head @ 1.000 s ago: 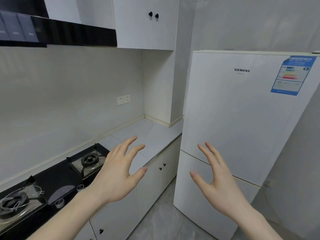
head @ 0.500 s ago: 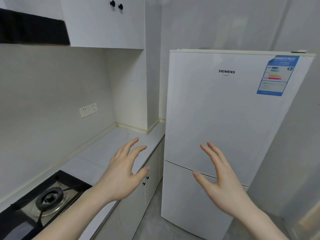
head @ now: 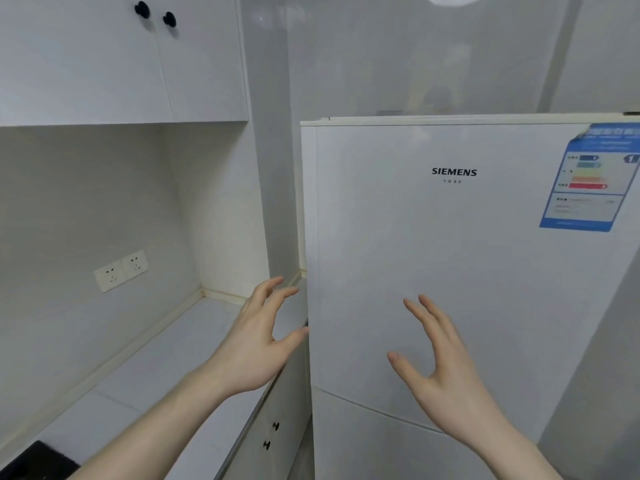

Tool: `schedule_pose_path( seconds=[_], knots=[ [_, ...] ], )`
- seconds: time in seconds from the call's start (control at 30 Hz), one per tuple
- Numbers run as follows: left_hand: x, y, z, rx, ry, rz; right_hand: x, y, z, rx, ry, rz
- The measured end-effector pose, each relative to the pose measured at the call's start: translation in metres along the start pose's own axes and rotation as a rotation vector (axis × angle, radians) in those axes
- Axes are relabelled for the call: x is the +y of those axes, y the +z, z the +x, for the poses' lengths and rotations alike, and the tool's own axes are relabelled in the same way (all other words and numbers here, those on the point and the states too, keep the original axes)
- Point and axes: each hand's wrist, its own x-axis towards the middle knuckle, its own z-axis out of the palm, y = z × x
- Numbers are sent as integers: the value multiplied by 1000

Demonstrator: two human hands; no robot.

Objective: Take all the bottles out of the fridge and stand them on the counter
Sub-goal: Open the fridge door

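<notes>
Stove (head: 31, 460): only a dark corner shows at the bottom left edge; the rest is cut off.
Desk (head: 166, 368): pale surface running from the lower left back to the corner by the wall, just beside the fridge; its near end is cut off by the frame and partly covered by the left forearm.
Wall sockets (head: 121, 270): two white plates side by side on the wall above the desk.
Upper cabinet (head: 104, 64): two white doors with dark knobs; the top is cut off.
Lower cabinet (head: 277, 434): under the desk; two dark knobs show, and little else of it can be made out.
Left hand (head: 256, 344): raised above the desk edge, fingers (head: 277, 292) spread and lightly bent, holding nothing; thumb tip near the fridge's left edge, contact unclear.
Fridge (head: 450, 271): white, upright, long axis vertical, front facing the camera; both doors closed with a seam between upper and lower door. Right side and bottom are cut off.
Bottles: none visible; the inside of the fridge is hidden behind the closed doors.
Right hand (head: 446, 382): raised before the upper door, fingers straight and apart, holding nothing; whether it touches the door cannot be told.
Energy label (head: 588, 178): blue-edged sticker at the door's upper right; print too blurred to read, right edge cut off.
</notes>
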Motion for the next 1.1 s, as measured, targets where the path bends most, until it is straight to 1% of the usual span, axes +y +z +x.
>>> schedule_pose_path(
  seconds=[0.13, 0.3, 0.5, 0.63, 0.73, 0.8, 0.93, 1.1],
  knots=[
    [-7, 15, 55, 22, -24, -76, 21, 1, 45, 34, 2, -26],
    [-30, 32, 118, 37, -82, -182, 36, 1, 79, 70, 17, -48],
    [-53, 50, 189, 52, -155, -384, 47, 8, 110, 165, 63, -137],
    [-62, 64, 217, 49, -100, -642, 49, 23, 124, 240, 79, -240],
    [-72, 71, 229, 50, -80, -756, 43, 39, 130, 256, 91, -301],
    [-80, 77, 237, 31, -57, -788, 41, 52, 134, 265, 104, -347],
    [-87, 86, 246, 56, -13, -821, 37, 75, 143, 285, 178, -388],
    [-90, 90, 248, 65, 46, -787, 32, 91, 146, 353, 212, -386]
  ],
)
